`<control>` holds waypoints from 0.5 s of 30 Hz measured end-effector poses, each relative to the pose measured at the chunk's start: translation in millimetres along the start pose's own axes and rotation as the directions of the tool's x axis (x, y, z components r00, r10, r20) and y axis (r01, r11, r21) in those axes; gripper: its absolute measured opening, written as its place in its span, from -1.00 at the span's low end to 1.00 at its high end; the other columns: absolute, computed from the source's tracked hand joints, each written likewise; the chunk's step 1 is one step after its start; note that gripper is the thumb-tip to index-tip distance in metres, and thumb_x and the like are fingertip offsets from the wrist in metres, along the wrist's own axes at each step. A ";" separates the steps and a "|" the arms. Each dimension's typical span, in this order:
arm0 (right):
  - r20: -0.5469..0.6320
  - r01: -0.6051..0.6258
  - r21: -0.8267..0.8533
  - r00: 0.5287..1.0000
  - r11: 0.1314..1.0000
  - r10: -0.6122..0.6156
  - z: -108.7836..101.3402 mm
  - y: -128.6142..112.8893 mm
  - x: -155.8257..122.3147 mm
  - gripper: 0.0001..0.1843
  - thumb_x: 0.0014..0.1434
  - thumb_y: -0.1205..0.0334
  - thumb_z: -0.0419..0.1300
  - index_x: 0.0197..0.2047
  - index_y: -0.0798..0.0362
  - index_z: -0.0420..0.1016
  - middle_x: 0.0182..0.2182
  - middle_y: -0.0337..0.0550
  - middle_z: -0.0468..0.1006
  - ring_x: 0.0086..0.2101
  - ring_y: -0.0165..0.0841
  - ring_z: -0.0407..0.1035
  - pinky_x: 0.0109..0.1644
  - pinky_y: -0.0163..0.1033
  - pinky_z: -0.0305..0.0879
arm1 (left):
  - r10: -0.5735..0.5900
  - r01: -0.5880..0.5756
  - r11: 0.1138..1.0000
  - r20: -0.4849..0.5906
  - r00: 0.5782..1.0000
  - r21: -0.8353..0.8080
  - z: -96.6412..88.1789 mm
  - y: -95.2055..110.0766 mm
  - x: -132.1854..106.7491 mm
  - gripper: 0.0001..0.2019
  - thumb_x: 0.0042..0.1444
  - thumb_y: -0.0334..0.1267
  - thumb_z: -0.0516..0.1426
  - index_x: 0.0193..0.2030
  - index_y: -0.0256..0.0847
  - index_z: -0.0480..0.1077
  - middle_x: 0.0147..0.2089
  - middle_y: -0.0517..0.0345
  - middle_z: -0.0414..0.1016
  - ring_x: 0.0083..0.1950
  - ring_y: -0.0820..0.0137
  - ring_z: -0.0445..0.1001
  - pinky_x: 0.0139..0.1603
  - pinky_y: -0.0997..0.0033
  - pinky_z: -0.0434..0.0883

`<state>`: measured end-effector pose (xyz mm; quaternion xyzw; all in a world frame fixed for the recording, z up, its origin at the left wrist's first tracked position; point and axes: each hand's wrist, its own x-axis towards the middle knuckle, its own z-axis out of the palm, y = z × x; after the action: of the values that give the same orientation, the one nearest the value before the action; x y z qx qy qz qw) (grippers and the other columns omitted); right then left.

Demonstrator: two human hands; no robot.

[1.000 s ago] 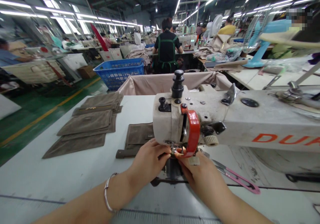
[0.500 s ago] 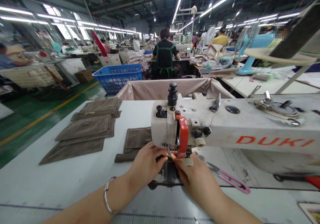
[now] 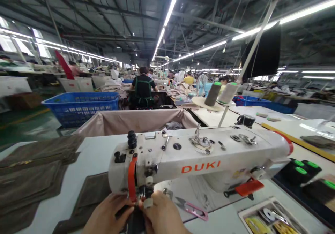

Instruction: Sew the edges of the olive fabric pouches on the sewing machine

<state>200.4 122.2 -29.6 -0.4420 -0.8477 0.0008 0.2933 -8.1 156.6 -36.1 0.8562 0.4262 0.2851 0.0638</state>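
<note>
A white sewing machine (image 3: 167,157) with orange DUKI lettering stands in front of me. At its needle end, below the orange guard (image 3: 132,178), both hands are close together. My left hand (image 3: 111,213) comes in from the left, thumb and fingers pinched near the presser foot. From the other side my right hand (image 3: 163,214) reaches in with its fingertips pinched at the same spot. Whatever is between the fingertips is too small or hidden to make out. A folded dark brown fabric piece (image 3: 91,195) lies left of the machine head. Pink-handled thread snips (image 3: 195,211) lie to the right.
Stacked brown fabric pieces (image 3: 31,178) lie on the table's left. Behind the machine are a cloth-lined bin (image 3: 131,120) and a blue basket (image 3: 81,103). A parts tray (image 3: 269,216) and thread spools (image 3: 300,171) are at right. A co-worker (image 3: 143,87) sits ahead.
The view has swung right and tilted up, so the machine appears further left and lower, with more of its right side showing. Both hands stay at the needle area.
</note>
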 end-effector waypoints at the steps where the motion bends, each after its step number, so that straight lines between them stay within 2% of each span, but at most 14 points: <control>1: -0.005 -0.005 0.010 1.000 1.000 0.005 -2.4 -0.7 -0.8 -0.89 0.10 0.37 0.17 -0.28 0.02 0.48 -0.31 -0.14 0.56 -0.31 -0.29 0.44 -0.24 -0.29 0.40 | -0.008 0.008 1.000 0.020 1.000 0.001 -0.9 0.0 1.9 -0.93 0.10 -0.23 0.25 -0.26 0.04 0.57 -0.18 0.31 0.63 -0.16 0.31 0.61 -0.06 0.43 0.56; 3: -0.013 -0.014 0.042 1.000 0.999 0.014 -9.8 -3.6 -3.0 -0.82 0.09 0.40 0.14 -0.23 0.01 0.48 -0.27 -0.13 0.56 -0.27 -0.27 0.44 -0.18 -0.28 0.42 | -0.016 0.015 1.000 0.063 0.998 0.019 -7.7 2.3 7.4 -0.89 0.15 -0.24 0.22 -0.21 0.04 0.57 -0.14 0.29 0.62 -0.11 0.28 0.59 -0.02 0.36 0.54; 5: -0.018 -0.027 0.082 0.999 0.996 0.029 -17.8 -7.3 -6.7 -0.72 0.07 0.44 0.12 -0.16 0.02 0.50 -0.22 -0.10 0.56 -0.21 -0.25 0.44 -0.11 -0.24 0.43 | -0.019 0.011 0.997 0.110 0.994 0.075 -22.7 6.7 10.5 -0.81 0.16 -0.15 0.22 -0.08 0.02 0.55 -0.03 0.18 0.58 0.00 0.17 0.54 0.08 0.20 0.49; 8: -0.022 -0.059 0.140 0.998 0.988 0.062 -24.7 -10.0 -13.3 -0.57 0.10 0.52 0.04 -0.02 0.02 0.50 -0.12 -0.02 0.53 -0.10 -0.20 0.42 0.01 -0.14 0.42 | -0.085 0.042 0.980 0.219 0.972 0.196 -54.5 15.8 -3.8 -0.51 0.10 0.08 0.24 0.14 -0.04 0.46 0.11 -0.04 0.46 0.13 -0.01 0.40 0.16 -0.07 0.37; 10: -0.019 -0.059 0.174 0.998 0.983 0.064 -25.3 -8.6 -16.6 -0.54 0.16 0.51 0.00 0.04 0.01 0.49 -0.08 0.01 0.52 -0.05 -0.18 0.42 0.04 -0.09 0.42 | -0.133 0.058 0.971 0.323 0.937 0.232 -74.3 23.1 -32.1 -0.22 -0.04 0.20 0.29 0.29 -0.06 0.32 0.18 -0.14 0.38 0.17 -0.09 0.34 0.18 -0.16 0.31; 12: -0.016 -0.042 0.198 0.999 0.979 0.046 -25.0 -6.1 -18.3 -0.57 0.22 0.47 -0.01 0.05 -0.01 0.49 -0.05 0.02 0.51 -0.03 -0.18 0.42 0.05 -0.09 0.43 | -0.128 0.035 0.973 0.407 0.904 0.229 -89.3 30.9 -74.2 0.00 -0.15 0.21 0.34 0.41 -0.05 0.11 0.26 -0.16 0.31 0.22 -0.12 0.29 0.24 -0.17 0.25; 13: -0.016 -0.030 0.206 0.999 0.978 0.034 -25.2 -4.8 -18.9 -0.59 0.24 0.45 -0.01 0.04 -0.02 0.50 -0.04 0.02 0.51 -0.02 -0.18 0.43 0.07 -0.11 0.43 | -0.105 0.010 0.976 0.432 0.896 0.216 -95.5 34.0 -98.6 0.00 -0.12 0.15 0.35 0.43 0.00 0.05 0.26 -0.10 0.32 0.22 -0.08 0.30 0.27 -0.11 0.25; 14: -0.017 -0.018 0.214 1.000 0.977 0.022 -25.7 -3.5 -19.6 -0.62 0.26 0.43 0.00 0.02 -0.04 0.52 -0.04 0.01 0.51 -0.01 -0.19 0.44 0.08 -0.13 0.43 | -0.071 -0.018 0.980 0.432 0.899 0.199 -101.5 36.0 -123.9 -0.12 -0.01 0.04 0.31 0.42 0.07 0.06 0.21 0.00 0.39 0.18 0.03 0.36 0.26 0.04 0.29; 15: -0.022 -0.005 0.225 1.000 0.974 0.011 -26.5 -2.0 -20.7 -0.64 0.27 0.40 0.01 0.00 -0.05 0.53 -0.04 0.00 0.52 -0.01 -0.18 0.44 0.08 -0.14 0.43 | -0.059 -0.021 0.979 0.386 0.921 0.201 -108.5 36.3 -149.4 -0.30 0.10 -0.07 0.25 0.38 0.16 0.13 0.10 0.12 0.48 0.08 0.16 0.44 0.20 0.23 0.37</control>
<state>221.2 98.6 -17.4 -0.4094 -0.8370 0.0926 0.3511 -112.6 4.8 1.9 0.8936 0.4398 0.0640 0.0632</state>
